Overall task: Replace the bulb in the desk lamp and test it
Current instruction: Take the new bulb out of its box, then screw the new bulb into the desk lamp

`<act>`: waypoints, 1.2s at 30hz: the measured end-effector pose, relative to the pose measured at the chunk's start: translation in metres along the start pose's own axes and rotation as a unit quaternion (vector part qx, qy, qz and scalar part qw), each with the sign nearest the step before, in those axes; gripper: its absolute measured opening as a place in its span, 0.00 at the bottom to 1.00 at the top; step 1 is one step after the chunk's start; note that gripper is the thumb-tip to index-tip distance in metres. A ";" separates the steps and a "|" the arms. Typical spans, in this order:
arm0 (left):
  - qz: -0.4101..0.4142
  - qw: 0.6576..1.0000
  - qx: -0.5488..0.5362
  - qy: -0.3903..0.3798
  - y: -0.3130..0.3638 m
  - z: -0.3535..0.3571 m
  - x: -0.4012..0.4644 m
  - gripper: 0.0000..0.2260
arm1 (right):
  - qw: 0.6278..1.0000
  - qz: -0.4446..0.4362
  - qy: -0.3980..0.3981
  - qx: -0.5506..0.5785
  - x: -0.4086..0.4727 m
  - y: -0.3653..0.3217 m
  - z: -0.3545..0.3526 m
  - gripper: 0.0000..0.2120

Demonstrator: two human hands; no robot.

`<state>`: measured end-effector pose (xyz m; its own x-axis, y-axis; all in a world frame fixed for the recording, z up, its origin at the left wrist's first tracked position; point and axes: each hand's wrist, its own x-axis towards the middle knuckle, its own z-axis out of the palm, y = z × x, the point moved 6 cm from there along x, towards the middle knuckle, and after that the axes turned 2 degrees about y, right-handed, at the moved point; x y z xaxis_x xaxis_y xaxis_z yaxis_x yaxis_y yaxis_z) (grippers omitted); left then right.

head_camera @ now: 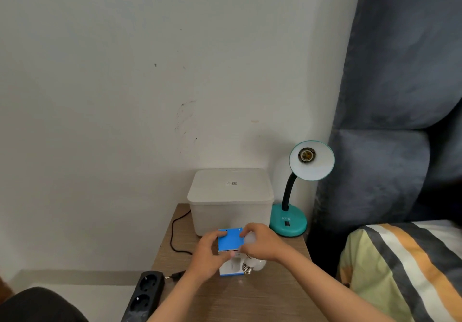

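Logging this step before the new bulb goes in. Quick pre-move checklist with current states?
1. Lamp socket empty: ok, no bulb in the shade.
2. New bulb out of the blue box: not ok, right hand pinches it at the box mouth while left hand grips the box.
3. Other bulb clear of the work: ok, it lies on the table by a white carton.
4. Lamp unplugged: cannot tell; a loose plug lies beside the power strip, but its cord can't be traced to the lamp.
5. Lamp base steady: ok, flat on the table.
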<state>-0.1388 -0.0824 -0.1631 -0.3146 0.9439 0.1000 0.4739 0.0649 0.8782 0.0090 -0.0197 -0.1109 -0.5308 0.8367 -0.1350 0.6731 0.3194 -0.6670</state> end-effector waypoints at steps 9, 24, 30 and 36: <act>0.097 0.991 0.085 0.025 0.110 0.021 0.043 0.26 | 0.977 -0.019 0.139 0.160 -0.035 0.028 -0.151 0.18; 0.260 0.963 0.019 0.064 0.234 0.044 0.075 0.19 | 0.887 -0.080 0.455 0.010 -0.042 0.038 -0.201 0.28; 0.281 0.957 0.025 0.067 0.255 0.076 0.117 0.20 | 0.881 -0.079 0.465 -0.034 -0.016 0.052 -0.205 0.27; 0.283 0.954 0.008 0.102 0.253 0.089 0.137 0.21 | 0.870 -0.084 0.478 -0.088 -0.003 0.051 -0.208 0.25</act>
<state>0.0109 0.0923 0.0314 -0.1575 0.7472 0.6457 0.6275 -0.4292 0.6497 0.1521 0.0860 0.0079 -0.0146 0.7331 0.6800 0.7401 0.4652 -0.4857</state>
